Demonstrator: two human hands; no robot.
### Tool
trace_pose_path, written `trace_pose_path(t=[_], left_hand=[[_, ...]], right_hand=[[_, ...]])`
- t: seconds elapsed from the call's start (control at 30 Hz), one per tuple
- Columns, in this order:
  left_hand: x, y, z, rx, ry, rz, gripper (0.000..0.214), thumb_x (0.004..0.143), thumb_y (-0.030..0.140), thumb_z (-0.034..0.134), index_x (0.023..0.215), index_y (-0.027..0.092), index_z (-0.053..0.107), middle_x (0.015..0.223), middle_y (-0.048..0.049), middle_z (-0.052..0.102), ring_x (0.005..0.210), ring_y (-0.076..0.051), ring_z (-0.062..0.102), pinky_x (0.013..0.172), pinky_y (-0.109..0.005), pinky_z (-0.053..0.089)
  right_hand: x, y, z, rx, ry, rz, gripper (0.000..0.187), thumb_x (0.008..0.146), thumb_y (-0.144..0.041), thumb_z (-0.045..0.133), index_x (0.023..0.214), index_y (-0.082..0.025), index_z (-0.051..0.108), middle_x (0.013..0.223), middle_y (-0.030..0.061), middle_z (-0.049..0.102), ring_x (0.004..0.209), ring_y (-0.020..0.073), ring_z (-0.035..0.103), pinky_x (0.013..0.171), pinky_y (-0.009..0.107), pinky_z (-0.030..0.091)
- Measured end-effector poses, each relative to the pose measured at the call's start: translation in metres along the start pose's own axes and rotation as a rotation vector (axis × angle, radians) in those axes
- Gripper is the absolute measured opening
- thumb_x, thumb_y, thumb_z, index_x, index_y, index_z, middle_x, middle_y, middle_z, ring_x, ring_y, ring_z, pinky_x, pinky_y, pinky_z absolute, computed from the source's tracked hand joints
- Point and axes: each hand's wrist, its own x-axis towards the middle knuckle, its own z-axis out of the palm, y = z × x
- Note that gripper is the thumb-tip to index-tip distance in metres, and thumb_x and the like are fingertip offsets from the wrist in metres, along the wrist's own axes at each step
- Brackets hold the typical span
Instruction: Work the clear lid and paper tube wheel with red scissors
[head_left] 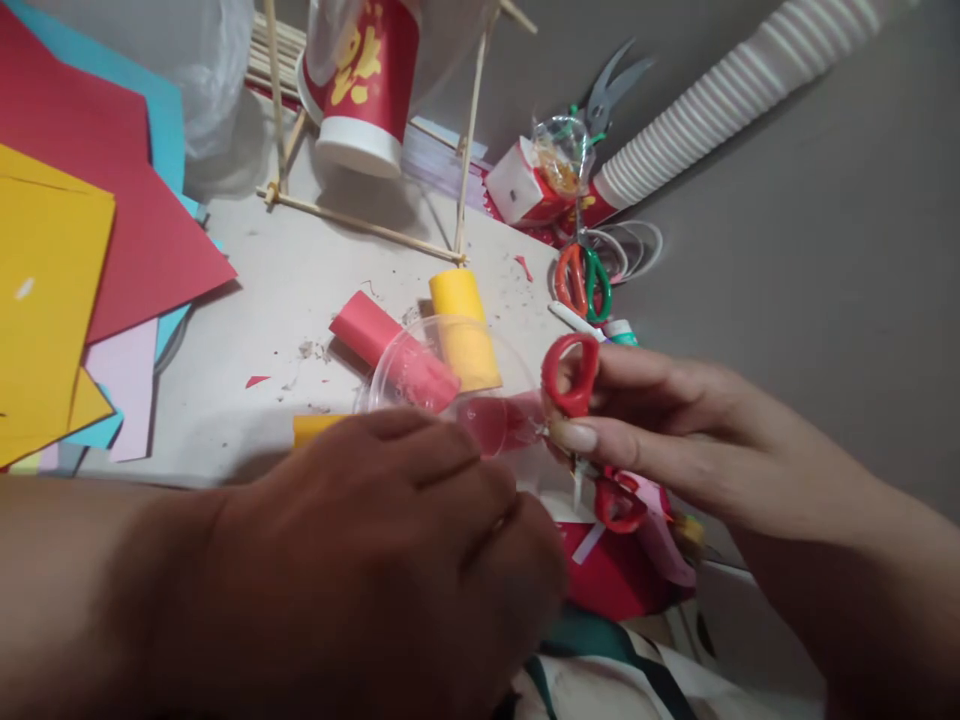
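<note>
Clear round-rimmed plastic cup [450, 385], left hand [390, 570] clamped on it, right hand [675, 430] gripping red-handled scissors [572, 375]

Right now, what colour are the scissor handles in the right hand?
Red plastic scissor handles; head view.

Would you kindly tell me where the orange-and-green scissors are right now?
The orange-and-green scissors lie on the table right of centre in the head view, between the stack of paper cups and the right hand.

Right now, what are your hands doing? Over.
Left hand gripping clear plastic cup. Right hand holding red scissors beside it. Red paper roll and yellow paper roll lie just behind the cup.
</note>
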Motion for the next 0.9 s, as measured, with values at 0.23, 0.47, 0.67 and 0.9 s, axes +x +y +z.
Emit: trace_pose_path(t=[0.23,0.47,0.67,0.9], left_hand=[[0.009,-0.010,-0.004,-0.340,0.118,-0.325,0.012,0.094,0.033,0.064,0.089,0.023,0.068,0.077,0.0018,0.075,0.060,-0.012,0.064,0.050,-0.028,0.046],[0.004,-0.009,-0.001,-0.299,0.054,-0.232,0.013,0.092,0.019,0.058,0.083,0.022,0.067,0.075,0.0002,0.070,0.058,-0.013,0.060,0.049,-0.030,0.044],[0.002,-0.005,0.001,-0.096,0.058,-0.137,0.010,0.096,0.021,0.057,0.092,0.021,0.067,0.075,-0.0019,0.071,0.058,-0.017,0.059,0.049,-0.038,0.040],[-0.001,0.005,-0.004,0.207,0.003,0.116,0.038,0.100,0.011,0.032,0.118,0.006,0.066,0.106,-0.0097,0.080,0.087,-0.023,0.075,0.075,-0.039,0.061]], right_hand=[[-0.007,-0.007,0.012,0.050,-0.157,-0.001,0.016,0.090,-0.032,0.068,0.083,-0.019,0.064,0.070,-0.0018,0.051,0.060,0.0088,0.046,0.053,0.019,0.042],[-0.003,0.001,0.022,0.314,-0.073,0.020,0.015,0.081,-0.021,0.079,0.086,-0.020,0.065,0.069,-0.0057,0.050,0.054,0.0033,0.041,0.049,0.012,0.038],[-0.008,0.015,0.022,0.230,-0.056,0.015,0.016,0.082,-0.028,0.079,0.082,-0.018,0.066,0.066,-0.0036,0.054,0.053,0.0052,0.046,0.049,0.016,0.040],[-0.021,0.009,0.011,-0.210,0.092,-0.393,0.016,0.091,-0.027,0.069,0.077,-0.022,0.063,0.070,-0.0018,0.064,0.067,0.0120,0.061,0.059,0.022,0.047]])
